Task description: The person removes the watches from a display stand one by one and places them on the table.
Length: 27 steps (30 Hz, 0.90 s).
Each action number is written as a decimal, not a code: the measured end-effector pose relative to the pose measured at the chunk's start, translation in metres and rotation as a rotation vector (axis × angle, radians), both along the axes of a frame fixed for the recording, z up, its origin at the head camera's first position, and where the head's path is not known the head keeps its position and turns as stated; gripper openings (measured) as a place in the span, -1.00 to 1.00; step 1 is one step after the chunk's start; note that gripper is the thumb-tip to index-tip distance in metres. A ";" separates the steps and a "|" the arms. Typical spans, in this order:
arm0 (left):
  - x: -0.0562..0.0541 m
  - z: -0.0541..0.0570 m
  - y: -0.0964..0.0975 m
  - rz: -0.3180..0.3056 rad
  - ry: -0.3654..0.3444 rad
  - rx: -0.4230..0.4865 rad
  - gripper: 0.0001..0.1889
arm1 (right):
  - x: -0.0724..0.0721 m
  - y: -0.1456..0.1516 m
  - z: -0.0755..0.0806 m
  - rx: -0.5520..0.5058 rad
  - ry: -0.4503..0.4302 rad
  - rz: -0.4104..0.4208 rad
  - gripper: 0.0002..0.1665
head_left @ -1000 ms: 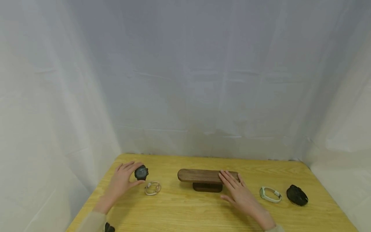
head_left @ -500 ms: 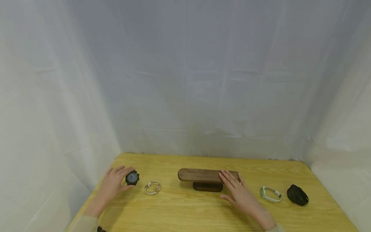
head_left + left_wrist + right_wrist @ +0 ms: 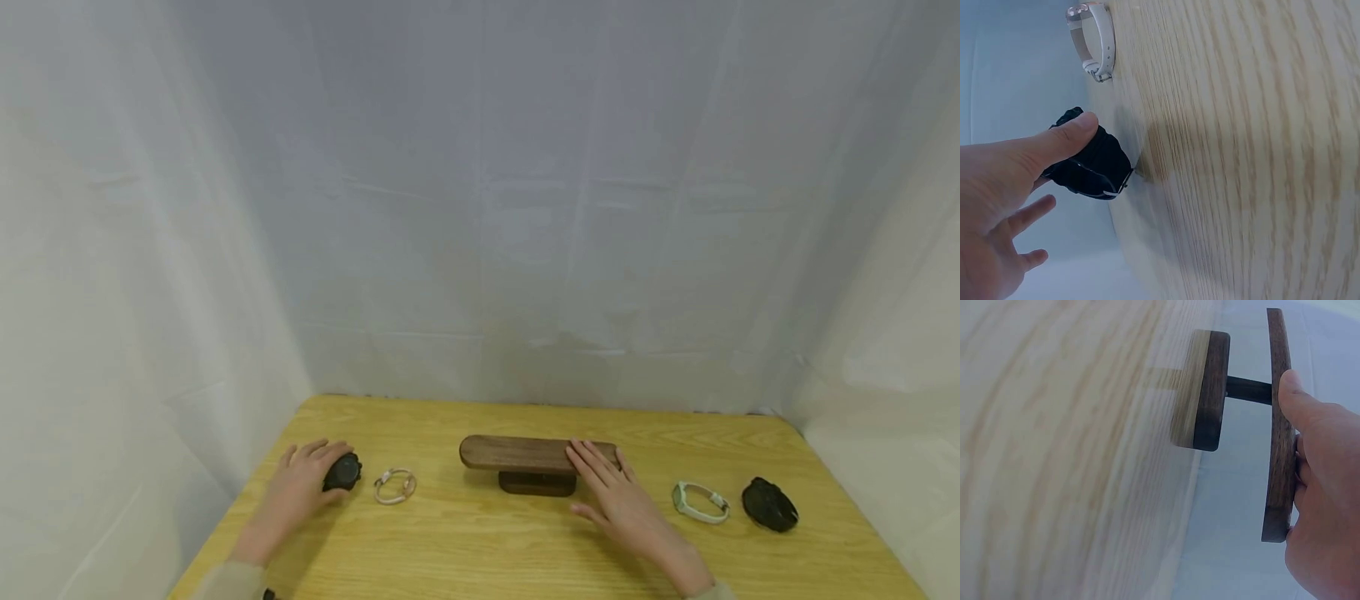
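My left hand [image 3: 294, 493] pinches a black wristwatch [image 3: 342, 472] between thumb and fingers at the left of the table. In the left wrist view, the thumb lies along the black wristwatch [image 3: 1094, 164], and its buckle is close to the wood; I cannot tell whether they touch. My right hand [image 3: 626, 510] rests with straight fingers across the right end of a dark wooden watch stand [image 3: 510, 452]. The right wrist view shows the stand's bar on a short post above its rounded base [image 3: 1213, 390].
A pale-strapped watch [image 3: 395, 487] lies right of my left hand. Right of the stand are a light green watch [image 3: 701, 503] and a black watch [image 3: 769, 505]. White cloth [image 3: 480, 250] hangs behind and beside the wooden table [image 3: 465, 550].
My left hand has carried the black wristwatch left and toward me, away from the pale-strapped watch, lower over the last half second. My right hand stays on the stand.
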State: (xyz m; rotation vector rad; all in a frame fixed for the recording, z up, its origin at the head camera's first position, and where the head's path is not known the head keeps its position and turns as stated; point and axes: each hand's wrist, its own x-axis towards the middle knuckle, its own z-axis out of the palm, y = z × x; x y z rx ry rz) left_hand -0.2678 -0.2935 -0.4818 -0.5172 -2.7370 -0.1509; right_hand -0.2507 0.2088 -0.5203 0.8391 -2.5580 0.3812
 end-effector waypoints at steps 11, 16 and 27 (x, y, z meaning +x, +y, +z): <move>-0.001 -0.006 0.007 -0.015 -0.070 0.054 -0.25 | -0.001 0.001 0.000 0.002 0.006 0.011 0.01; -0.001 -0.009 0.007 -0.025 -0.094 0.050 -0.24 | -0.002 0.001 -0.002 0.005 0.013 0.011 0.01; 0.001 -0.010 0.008 -0.030 -0.178 0.051 -0.26 | -0.001 0.002 -0.002 0.008 0.031 0.007 0.02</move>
